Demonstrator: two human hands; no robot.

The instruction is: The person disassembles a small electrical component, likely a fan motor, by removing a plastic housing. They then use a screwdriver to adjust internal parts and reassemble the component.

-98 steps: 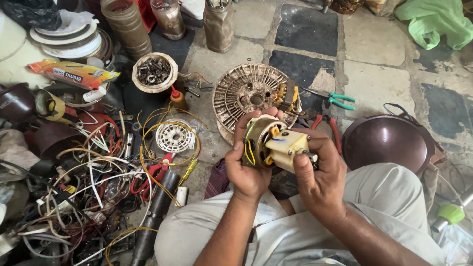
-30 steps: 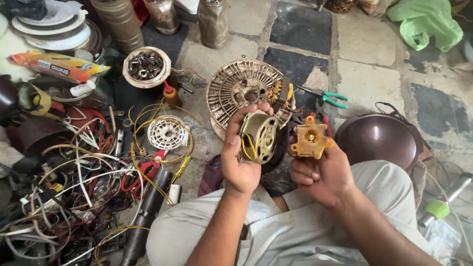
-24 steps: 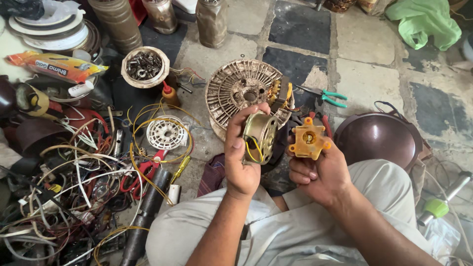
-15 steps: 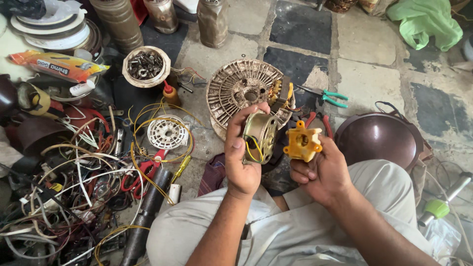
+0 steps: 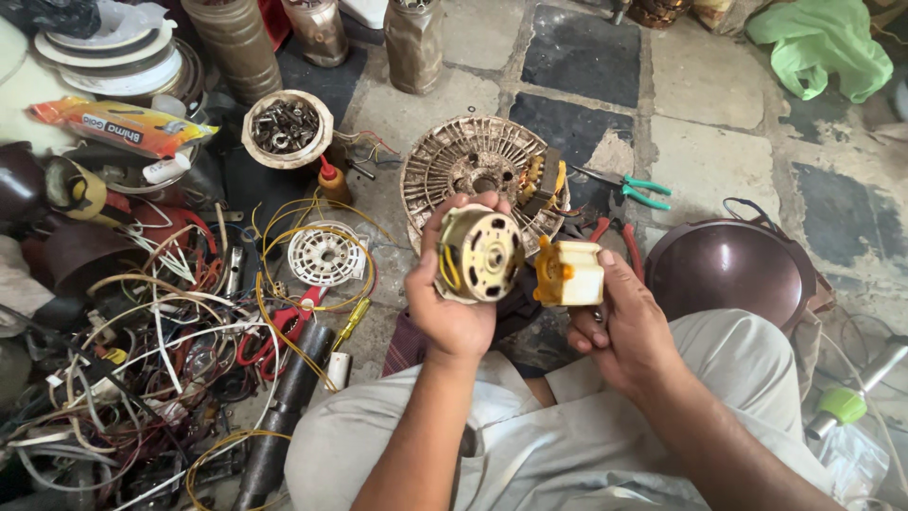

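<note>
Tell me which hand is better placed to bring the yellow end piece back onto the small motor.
Right. The right hand already grips the yellow end piece beside the small motor, which the left hand holds with its round face toward the camera.

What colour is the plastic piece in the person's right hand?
Yellowed cream with orange-yellow parts; the plastic motor cover shows in the head view, held in the right hand.

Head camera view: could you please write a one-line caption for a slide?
Left hand holds a small round motor, right hand its yellowed end cap, above a cluttered stone floor.

Left hand (image 5: 454, 308): raised, fingers curled in a full grip. Right hand (image 5: 624, 326): raised alongside, fingers closed, forearm angled inward.
</note>
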